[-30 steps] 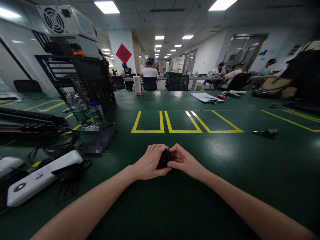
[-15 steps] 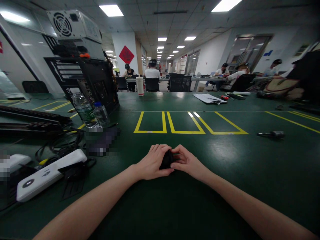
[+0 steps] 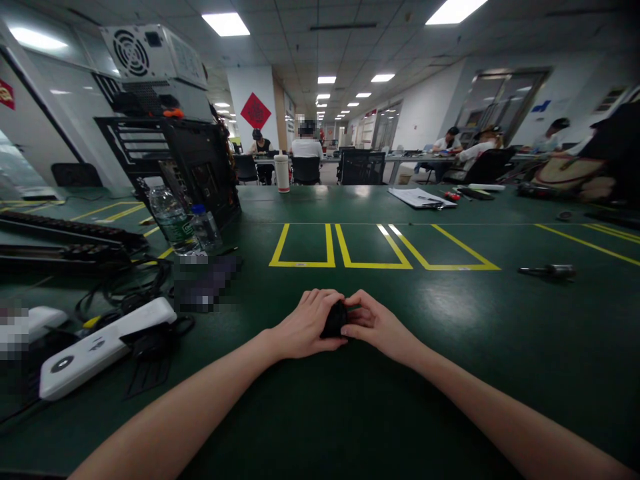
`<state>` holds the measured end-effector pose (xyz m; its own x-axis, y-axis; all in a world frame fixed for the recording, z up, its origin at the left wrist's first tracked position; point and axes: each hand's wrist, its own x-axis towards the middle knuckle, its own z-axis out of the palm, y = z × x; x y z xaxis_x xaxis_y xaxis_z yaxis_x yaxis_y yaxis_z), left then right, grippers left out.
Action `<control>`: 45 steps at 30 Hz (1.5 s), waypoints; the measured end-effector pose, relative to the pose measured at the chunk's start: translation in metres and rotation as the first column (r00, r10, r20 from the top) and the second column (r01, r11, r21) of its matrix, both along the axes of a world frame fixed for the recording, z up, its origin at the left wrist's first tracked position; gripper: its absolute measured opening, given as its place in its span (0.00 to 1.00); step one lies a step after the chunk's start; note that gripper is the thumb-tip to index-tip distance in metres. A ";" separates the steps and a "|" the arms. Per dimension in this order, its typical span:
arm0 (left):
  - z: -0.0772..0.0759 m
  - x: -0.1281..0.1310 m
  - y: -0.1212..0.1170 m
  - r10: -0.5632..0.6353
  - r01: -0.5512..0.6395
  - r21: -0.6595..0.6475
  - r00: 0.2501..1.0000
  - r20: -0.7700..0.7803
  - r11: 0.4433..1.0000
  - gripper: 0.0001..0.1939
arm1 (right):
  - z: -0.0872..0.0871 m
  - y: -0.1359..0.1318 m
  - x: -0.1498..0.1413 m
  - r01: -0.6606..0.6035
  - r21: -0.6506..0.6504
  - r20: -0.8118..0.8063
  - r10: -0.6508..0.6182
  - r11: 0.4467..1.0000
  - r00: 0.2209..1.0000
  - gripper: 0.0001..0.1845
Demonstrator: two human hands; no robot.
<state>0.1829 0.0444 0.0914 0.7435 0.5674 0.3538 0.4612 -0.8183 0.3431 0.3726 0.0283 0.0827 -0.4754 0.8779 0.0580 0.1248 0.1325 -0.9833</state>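
Note:
A small black rounded object (image 3: 334, 321) rests at the middle of the green table, mostly covered by my hands; its exact kind cannot be made out. My left hand (image 3: 309, 323) is wrapped over its left side, thumb along the near edge. On the other side, my right hand (image 3: 376, 323) has its thumb and fingertips closed against the object's right edge. Farther right lies a dark metal tool with a thin shaft (image 3: 547, 271), apart from both hands.
Yellow tape outlines (image 3: 303, 265) mark the table ahead. Left stand a computer case (image 3: 200, 167), a water bottle (image 3: 173, 217) and a white power strip-like device (image 3: 107, 350) among cables. A white cup (image 3: 282, 173) and a clipboard (image 3: 423, 198) are farther back. People sit beyond.
My right fingers have shifted slightly against the black object. The rest of the scene sits a little differently because the head view moved slightly; my left hand keeps its hold.

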 end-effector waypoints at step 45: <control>-0.005 0.002 0.005 0.008 -0.008 0.000 0.999 -0.033 1.000 0.32 | 0.003 -0.003 0.003 0.034 0.121 0.069 -0.043 0.992 0.997 0.16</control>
